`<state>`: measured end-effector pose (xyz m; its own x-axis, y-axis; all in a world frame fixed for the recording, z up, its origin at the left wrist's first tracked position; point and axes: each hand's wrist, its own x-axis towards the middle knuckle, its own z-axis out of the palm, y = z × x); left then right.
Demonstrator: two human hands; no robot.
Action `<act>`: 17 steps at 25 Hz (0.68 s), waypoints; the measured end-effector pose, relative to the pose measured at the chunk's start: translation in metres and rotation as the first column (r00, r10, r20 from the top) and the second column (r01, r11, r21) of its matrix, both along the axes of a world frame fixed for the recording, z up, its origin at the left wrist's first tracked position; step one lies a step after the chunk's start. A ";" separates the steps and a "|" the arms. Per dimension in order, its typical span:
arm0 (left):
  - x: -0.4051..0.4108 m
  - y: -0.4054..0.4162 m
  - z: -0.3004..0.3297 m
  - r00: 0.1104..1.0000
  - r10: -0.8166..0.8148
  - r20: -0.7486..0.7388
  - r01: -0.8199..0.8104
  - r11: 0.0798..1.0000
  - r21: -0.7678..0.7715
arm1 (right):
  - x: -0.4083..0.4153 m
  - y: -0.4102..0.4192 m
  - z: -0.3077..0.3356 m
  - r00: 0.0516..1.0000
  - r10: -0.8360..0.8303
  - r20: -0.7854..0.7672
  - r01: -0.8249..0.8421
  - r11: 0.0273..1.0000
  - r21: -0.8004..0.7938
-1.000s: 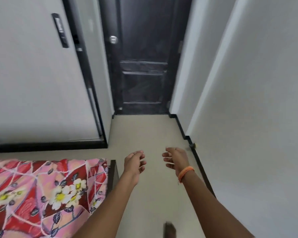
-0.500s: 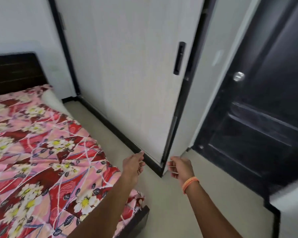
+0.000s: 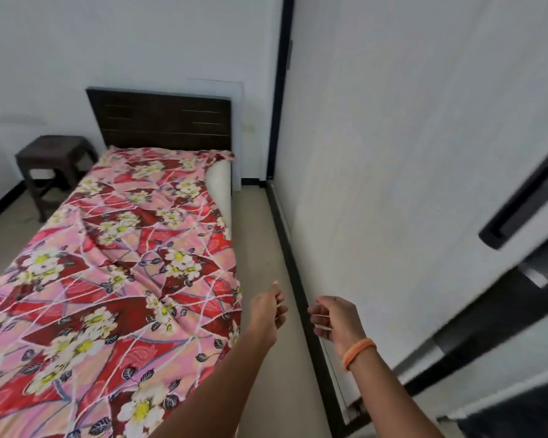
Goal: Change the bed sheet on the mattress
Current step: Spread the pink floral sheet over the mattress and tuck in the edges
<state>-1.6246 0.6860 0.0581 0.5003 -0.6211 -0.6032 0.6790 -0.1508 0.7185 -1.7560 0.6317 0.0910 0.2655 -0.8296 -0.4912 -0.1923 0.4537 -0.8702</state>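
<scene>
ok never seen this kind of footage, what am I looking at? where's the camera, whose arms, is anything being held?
There is no robot here. The camera is worn on a person's head and looks forward and down, so the two bare arms reaching in from the bottom are the wearer's own. The left hand and the right hand, which has an orange wristband, hang loosely curled over the floor and hold nothing. To the left is a bed with a floral pink and red bed sheet on it. At the far right corner the sheet has come off, baring the white mattress. Behind are a dark headboard and a dark stool; a white wardrobe door is on the right.
</scene>
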 end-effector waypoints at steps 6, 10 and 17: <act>0.053 -0.076 0.023 0.990 0.130 0.051 -0.130 0.991 -0.005 | 0.071 -0.119 -0.008 0.997 0.051 0.063 -0.056 0.995 0.088; 0.118 -0.111 0.031 0.946 0.320 0.044 -0.321 0.947 0.001 | 0.164 -0.170 -0.011 0.981 0.158 0.112 -0.167 0.983 0.073; 0.245 -0.217 0.048 0.890 0.453 0.048 -0.452 0.891 -0.032 | 0.311 -0.306 0.012 0.962 0.205 0.182 -0.222 0.972 0.077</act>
<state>-1.3792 0.4687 0.1063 0.7607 -0.3311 -0.5583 0.6315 0.1783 0.7546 -1.4446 0.3262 0.1026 0.5184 -0.6958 -0.4971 -0.1458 0.5009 -0.8531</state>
